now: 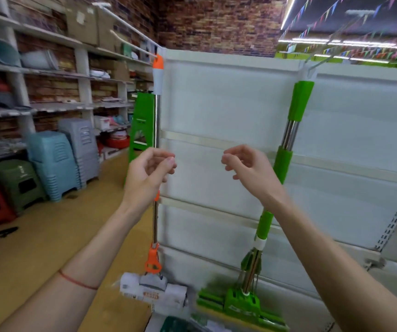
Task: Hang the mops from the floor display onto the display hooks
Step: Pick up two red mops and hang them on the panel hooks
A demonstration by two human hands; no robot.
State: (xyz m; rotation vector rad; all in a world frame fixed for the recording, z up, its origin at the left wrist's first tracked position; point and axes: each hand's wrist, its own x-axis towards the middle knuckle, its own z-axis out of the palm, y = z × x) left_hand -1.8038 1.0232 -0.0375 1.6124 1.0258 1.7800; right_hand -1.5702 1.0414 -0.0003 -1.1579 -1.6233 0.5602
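Both hands, left hand (149,173) and right hand (247,168), hover loosely curled and empty at mid-frame, so the orange-capped steel mop (157,111) or the green-handled sponge mop (288,137) could slip off its hook if poorly seated.

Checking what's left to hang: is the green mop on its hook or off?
On: the green mop hangs from a hook atop the white panel.

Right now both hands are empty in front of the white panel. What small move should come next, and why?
Probably lower both hands to fetch another mop. The orange-handled mop and the green-handled mop already hang at the top of the white panel, and the left hand and right hand hold nothing.
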